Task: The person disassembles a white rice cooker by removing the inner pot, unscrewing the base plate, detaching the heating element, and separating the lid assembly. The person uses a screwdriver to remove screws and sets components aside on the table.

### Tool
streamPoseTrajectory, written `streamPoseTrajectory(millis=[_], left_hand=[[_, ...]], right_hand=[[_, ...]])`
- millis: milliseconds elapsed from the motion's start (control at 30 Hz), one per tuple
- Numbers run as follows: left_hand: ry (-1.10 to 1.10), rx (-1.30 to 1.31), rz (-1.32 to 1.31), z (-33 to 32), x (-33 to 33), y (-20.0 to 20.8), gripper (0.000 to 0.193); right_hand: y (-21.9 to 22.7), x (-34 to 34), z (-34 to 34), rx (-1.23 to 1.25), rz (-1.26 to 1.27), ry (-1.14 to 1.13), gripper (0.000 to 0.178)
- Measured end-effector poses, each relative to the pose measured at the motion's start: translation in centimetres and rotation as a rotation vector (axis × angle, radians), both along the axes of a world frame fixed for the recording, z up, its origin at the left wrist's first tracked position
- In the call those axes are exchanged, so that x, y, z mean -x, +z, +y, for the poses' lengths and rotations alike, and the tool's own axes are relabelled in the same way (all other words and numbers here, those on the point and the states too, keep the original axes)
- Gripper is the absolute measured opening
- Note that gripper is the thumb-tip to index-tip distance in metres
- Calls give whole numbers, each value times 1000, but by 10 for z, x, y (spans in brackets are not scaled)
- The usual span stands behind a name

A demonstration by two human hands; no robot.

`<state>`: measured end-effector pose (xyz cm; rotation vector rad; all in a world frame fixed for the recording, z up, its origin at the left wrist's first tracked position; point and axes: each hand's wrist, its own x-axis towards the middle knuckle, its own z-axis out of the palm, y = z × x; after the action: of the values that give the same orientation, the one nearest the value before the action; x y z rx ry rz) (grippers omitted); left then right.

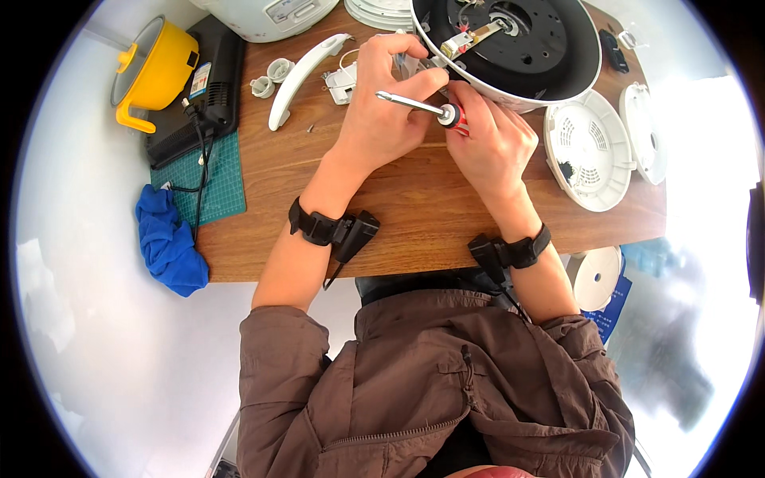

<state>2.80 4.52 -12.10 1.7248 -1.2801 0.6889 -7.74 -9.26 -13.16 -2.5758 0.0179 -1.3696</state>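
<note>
My right hand [494, 139] is closed around a screwdriver [453, 118] with a red handle. Its metal shaft points left, across in front of my left hand [386, 103], and its tip is away from the appliance. The left fingers are curled in a pinch at the near-left rim of a round appliance housing [550, 95]; what lies between them is hidden. My right fingertips also come close to this rim. Inside the white-rimmed housing are a black round plate [534, 60] and a metal bracket [470, 40] with wires.
A vented white base cover [590, 151] and a round white lid [644, 131] lie right. Left are a curved white handle [307, 80], small white cups [271, 78], a yellow pot [155, 68] on a black appliance [215, 95], a green mat [223, 187] and a blue cloth [169, 243].
</note>
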Motion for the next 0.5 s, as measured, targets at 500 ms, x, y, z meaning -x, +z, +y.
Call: streamPoseTrajectory(millis=[500], left_hand=[[21, -3, -39, 1, 0, -3, 44]], right_hand=[[3, 0, 7, -26, 42, -41, 34]])
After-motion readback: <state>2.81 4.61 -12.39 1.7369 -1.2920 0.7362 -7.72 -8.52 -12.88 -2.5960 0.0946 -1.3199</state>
